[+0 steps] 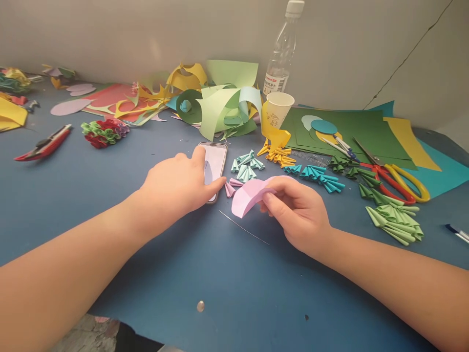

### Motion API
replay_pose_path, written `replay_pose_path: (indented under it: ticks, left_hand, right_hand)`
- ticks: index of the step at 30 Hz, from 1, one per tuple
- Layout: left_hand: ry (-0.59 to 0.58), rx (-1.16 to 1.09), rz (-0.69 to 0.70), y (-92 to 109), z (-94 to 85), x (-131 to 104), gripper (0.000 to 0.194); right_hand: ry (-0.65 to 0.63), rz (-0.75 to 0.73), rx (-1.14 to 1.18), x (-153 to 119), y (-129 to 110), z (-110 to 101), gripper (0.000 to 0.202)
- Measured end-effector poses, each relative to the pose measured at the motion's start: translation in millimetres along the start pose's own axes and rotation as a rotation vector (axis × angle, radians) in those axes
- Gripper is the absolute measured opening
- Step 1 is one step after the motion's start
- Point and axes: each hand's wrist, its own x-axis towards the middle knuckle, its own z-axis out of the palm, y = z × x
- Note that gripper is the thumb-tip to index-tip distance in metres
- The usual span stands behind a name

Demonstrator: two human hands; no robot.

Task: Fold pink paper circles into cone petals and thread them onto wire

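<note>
My right hand (302, 210) pinches a curved lilac paper disc (249, 195) between thumb and fingers, above the blue table. My left hand (179, 181) lies over the left side of a smartphone (216, 159), with thumb and index finger spread apart. The thumb crosses the lower screen; the other fingers are mostly hidden. Between the hands sit small lilac paper cones (230, 188) and pale mint cones (247, 164). A thin needle-like wire (244, 227) lies just in front of the lilac disc.
Yellow cones (280, 156), blue cones (320, 177) and light green cones (397, 222) lie to the right, near scissors (392, 178). A paper cup (278, 108) and plastic bottle (280, 58) stand behind. At left are a red cutter (46, 144) and a ruffled paper bundle (104, 133).
</note>
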Motion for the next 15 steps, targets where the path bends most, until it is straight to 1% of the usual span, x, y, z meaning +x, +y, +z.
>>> replay_pose_path:
  ticks: [4,5,7,9,10,11,12,13,14,15]
  left_hand:
    - [-0.038,-0.028,-0.002,-4,-4.1,2,0.100]
    - [-0.011,-0.044,-0.007,-4,-5.5,2,0.099]
    - [0.113,-0.130,0.032,-4,-8.1,1,0.092]
    - [0.238,-0.360,0.147,2,-9.2,-6,0.078]
    - [0.221,-0.571,0.223,6,-8.7,-11,0.070]
    - [0.163,-0.807,0.278,11,-7.4,-18,0.062]
    - [0.095,-1.004,0.304,16,-5.3,-25,0.055]
    - [0.017,-1.135,0.305,20,-2.5,-32,0.050]
    - [-0.072,-1.194,0.295,24,0.5,-37,0.046]
    - [-0.159,-1.208,0.292,27,3.5,-41,0.043]
  right_hand:
    - [-0.002,0.000,-0.007,0,1,0,0.012]
    - [0.000,0.003,-0.001,-1,1,1,0.012]
    - [0.010,0.002,0.019,-1,1,2,0.012]
    - [0.038,-0.016,0.021,-1,0,2,0.011]
    - [0.052,-0.037,0.003,-1,0,2,0.010]
    - [0.060,-0.064,-0.029,0,-1,2,0.009]
    - [0.059,-0.099,-0.070,0,-1,2,0.008]
    - [0.050,-0.140,-0.113,1,-2,2,0.009]
    - [0.035,-0.189,-0.152,1,-2,2,0.011]
    - [0.019,-0.239,-0.184,2,-2,3,0.013]
